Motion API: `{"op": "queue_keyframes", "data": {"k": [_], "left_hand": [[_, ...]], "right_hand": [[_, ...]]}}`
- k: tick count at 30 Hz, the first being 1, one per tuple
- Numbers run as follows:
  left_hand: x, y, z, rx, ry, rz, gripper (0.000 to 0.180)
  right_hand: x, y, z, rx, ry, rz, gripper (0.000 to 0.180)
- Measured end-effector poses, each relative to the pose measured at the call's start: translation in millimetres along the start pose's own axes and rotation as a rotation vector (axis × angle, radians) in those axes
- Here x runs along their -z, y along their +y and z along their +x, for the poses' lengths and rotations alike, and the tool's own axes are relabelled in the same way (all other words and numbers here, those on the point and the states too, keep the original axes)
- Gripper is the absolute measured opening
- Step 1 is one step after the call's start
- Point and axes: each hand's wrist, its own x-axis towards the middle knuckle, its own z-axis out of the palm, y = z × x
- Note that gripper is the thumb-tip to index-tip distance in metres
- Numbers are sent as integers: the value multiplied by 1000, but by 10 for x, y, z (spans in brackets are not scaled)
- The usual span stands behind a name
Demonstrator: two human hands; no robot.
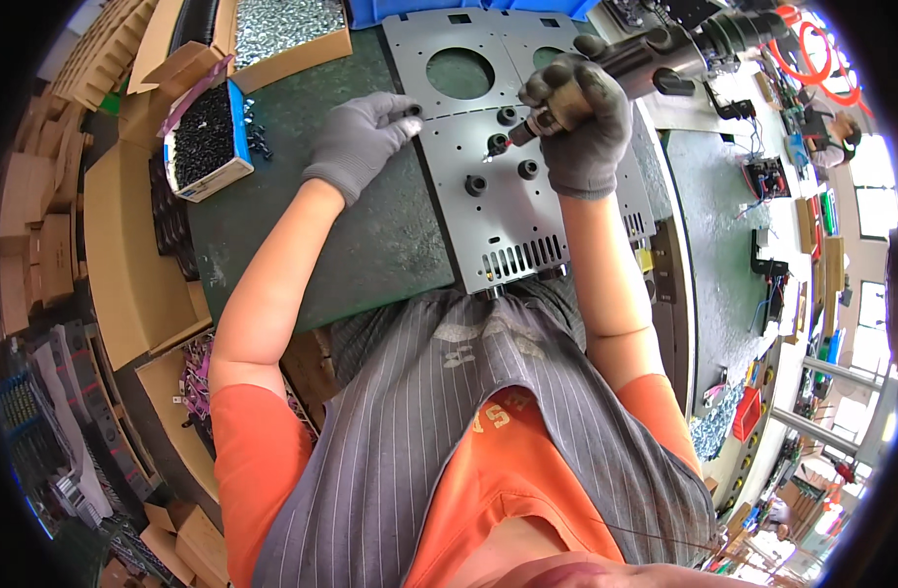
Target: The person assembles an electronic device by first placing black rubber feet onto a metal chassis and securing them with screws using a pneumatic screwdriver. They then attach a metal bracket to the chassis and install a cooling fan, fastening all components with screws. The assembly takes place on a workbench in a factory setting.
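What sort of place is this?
Probably a factory or workshop floor, at a workbench: power tool in the right hand, perforated metal panel, box of small black parts.

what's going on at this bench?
A person in gray gloves is working on a perforated metal panel. The right hand holds a power driver, its tip at one of four black round parts on the panel; contact is unclear. The left hand pinches a small black piece by the panel's left edge.
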Motion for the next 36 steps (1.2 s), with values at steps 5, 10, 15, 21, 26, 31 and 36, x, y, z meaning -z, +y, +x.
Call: {"op": "queue_keyframes", "data": {"k": [5,10,15,21,26,31,36], "left_hand": [[-111,-223,42,-126,-86,82,32],[-184,-141,27,-105,-126,214,33],[-157,-103,12,-147,-130,268,31],[-172,-123,12,-118,-113,246,31],[-226,-208,7,-221,-19,323,28],[-232,-200,-14,-237,14,341,25],[-236,-193,3,-207,-7,339,24]], "right_hand": [[-196,258,225,-21,-44,-158,42],[-312,468,304,-21,-123,-233,40],[-417,550,285,-104,-144,-423,38],[-469,549,314,-115,-209,-411,40],[-368,601,344,-208,-171,-195,47],[-589,529,271,-140,-195,-150,49],[-359,692,345,-253,-286,-253,43]]}}
